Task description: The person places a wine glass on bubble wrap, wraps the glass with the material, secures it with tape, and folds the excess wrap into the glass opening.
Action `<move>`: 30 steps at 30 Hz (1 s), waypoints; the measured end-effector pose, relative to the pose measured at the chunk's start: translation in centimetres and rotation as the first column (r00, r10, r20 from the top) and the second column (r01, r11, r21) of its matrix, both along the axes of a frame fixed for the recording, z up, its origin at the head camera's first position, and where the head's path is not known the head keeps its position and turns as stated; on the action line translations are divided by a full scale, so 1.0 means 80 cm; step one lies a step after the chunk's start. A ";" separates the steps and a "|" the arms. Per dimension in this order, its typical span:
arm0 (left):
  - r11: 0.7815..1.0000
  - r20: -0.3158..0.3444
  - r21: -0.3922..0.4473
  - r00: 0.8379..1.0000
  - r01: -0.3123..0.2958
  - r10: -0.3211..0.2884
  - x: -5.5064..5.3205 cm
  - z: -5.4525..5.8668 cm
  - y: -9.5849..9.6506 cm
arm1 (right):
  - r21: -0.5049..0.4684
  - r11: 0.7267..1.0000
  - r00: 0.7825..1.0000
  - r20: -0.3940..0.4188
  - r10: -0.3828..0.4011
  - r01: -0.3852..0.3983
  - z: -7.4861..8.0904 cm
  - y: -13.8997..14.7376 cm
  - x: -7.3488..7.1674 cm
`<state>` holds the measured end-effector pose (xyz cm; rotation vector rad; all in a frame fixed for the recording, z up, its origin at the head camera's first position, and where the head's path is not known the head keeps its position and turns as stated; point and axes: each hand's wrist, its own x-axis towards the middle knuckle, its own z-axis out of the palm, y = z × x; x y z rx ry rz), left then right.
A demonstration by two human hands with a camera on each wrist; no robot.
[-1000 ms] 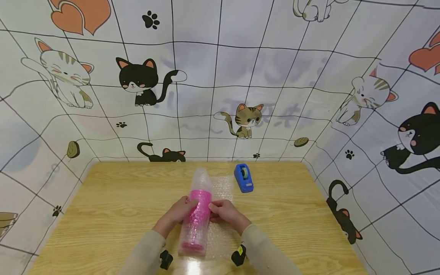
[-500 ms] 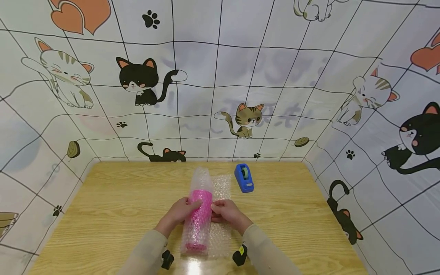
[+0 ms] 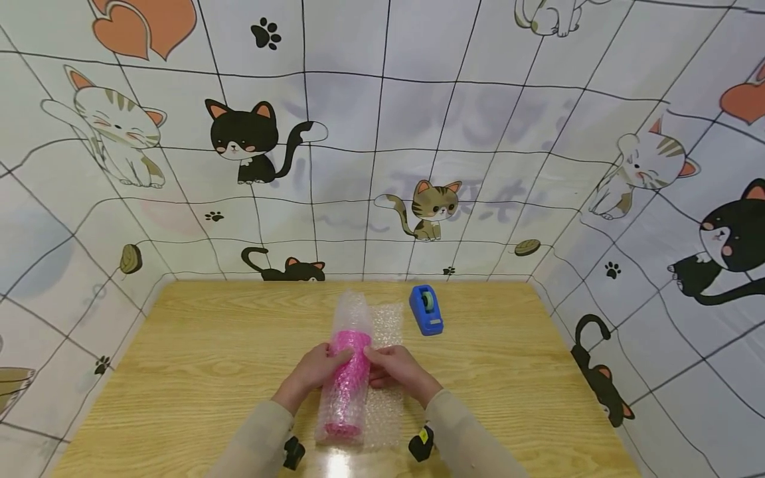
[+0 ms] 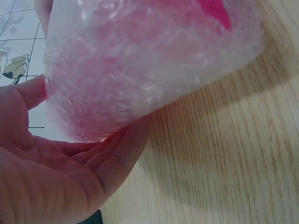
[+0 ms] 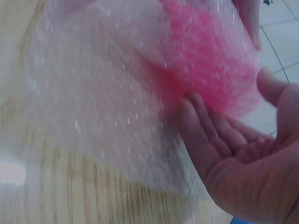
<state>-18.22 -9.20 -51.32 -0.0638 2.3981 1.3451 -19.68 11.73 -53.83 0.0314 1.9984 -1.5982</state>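
Note:
A bright pink cylinder [image 3: 349, 396] lies rolled in clear bubble wrap, lengthwise away from me; its exact kind is hidden by the wrap. My left hand [image 3: 311, 375] holds its left side, thumb on top and fingers curving underneath, as the left wrist view shows. On the other side my right hand [image 3: 400, 373] holds the roll between a thumb at its upper side and fingertips low against it. From under the roll, a loose flap of bubble wrap [image 3: 385, 415] spreads flat to the right, beneath my right hand.
Behind the flap, to the right, stands a blue tape dispenser [image 3: 426, 311] with a roll of tape in it. The wooden table [image 3: 227, 345] meets cat-printed cloth walls [image 3: 346, 166] at the back and both sides. Each wrist carries a small black device [image 3: 422, 443].
My right thumb has shifted from the wrap's edge beside the fingers onto the side of the roll. The roll has turned or slid very slightly right. The tape dispenser stays in place.

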 end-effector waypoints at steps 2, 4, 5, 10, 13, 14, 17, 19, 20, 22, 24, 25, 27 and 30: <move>1.000 0.003 -0.001 1.000 0.005 -0.005 0.000 -0.001 0.001 | 0.038 0.999 1.000 -0.017 -0.004 0.004 0.002 -0.002 0.001; 1.000 0.004 0.006 1.000 0.016 -0.016 0.000 -0.002 0.001 | 0.070 0.997 1.000 -0.027 -0.006 0.008 0.003 -0.004 0.002; 1.000 0.003 0.011 1.000 0.020 -0.020 0.001 -0.001 0.001 | 0.084 0.996 1.000 -0.029 -0.006 0.009 0.004 -0.004 0.002; 0.997 0.015 0.066 0.999 0.044 -0.045 0.001 -0.001 0.002 | 0.113 0.994 0.999 -0.033 -0.005 0.008 0.006 -0.006 0.002; 0.994 0.031 0.102 0.998 0.050 -0.054 0.002 0.000 0.003 | 0.106 0.994 0.999 -0.037 0.000 0.004 0.006 -0.006 0.002; 0.993 0.035 0.112 0.998 0.050 -0.054 0.003 0.001 0.004 | 0.099 0.995 0.999 -0.038 0.001 0.002 0.006 -0.006 0.002; 0.990 0.035 0.132 0.998 0.044 -0.049 0.004 0.001 0.004 | 0.091 0.996 0.999 -0.042 0.005 -0.001 0.005 -0.005 0.001; 0.988 0.031 0.147 0.999 0.038 -0.043 0.005 0.002 0.004 | 0.094 0.996 0.999 -0.042 0.008 -0.004 0.005 -0.005 0.002; 0.987 0.032 0.157 0.999 0.034 -0.039 0.005 0.002 0.004 | 0.100 0.995 0.999 -0.042 0.011 -0.007 0.005 -0.005 0.002; 0.984 0.035 0.174 0.999 0.026 -0.033 0.006 0.002 0.003 | 0.106 0.994 0.999 -0.045 0.017 -0.013 0.006 -0.005 0.002; 0.982 0.049 0.187 0.999 0.015 -0.025 0.006 0.003 0.002 | 0.109 0.994 0.999 -0.048 0.024 -0.018 0.006 -0.006 0.002; 0.982 0.056 0.188 0.998 0.010 -0.021 0.006 0.003 0.001 | 0.109 0.994 0.998 -0.048 0.026 -0.020 0.007 -0.006 0.002; 0.982 0.068 0.190 0.998 0.005 -0.018 0.006 0.002 0.001 | 0.102 0.994 0.998 -0.050 0.030 -0.025 0.009 -0.007 0.002; 0.980 0.082 0.199 0.996 0.003 -0.020 0.004 0.000 0.000 | 0.080 0.996 0.998 -0.050 0.034 -0.030 0.009 -0.007 0.001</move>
